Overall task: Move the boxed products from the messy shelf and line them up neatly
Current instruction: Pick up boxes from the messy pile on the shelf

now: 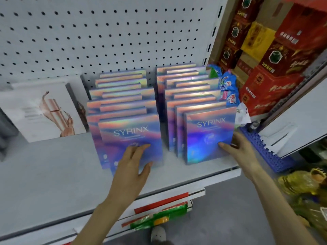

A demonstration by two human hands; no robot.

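Note:
Two rows of shiny holographic boxes marked SYRINX stand upright on the white shelf (44, 174), one behind another. My left hand (134, 161) presses with straight fingers on the face of the left row's front box (131, 131). My right hand (238, 147) holds the lower right corner of the right row's front box (208, 133), thumb on its face and fingers hidden behind its right edge. The boxes in each row sit unevenly, some shifted sideways.
A white box with a pinkish picture (44, 110) stands left of the rows. Blue snack packets (228, 87) and stacked red cartons (276, 68) crowd the right. A blue plastic basket (265, 147) sits at the shelf's right end. A pegboard wall (106, 32) backs the shelf.

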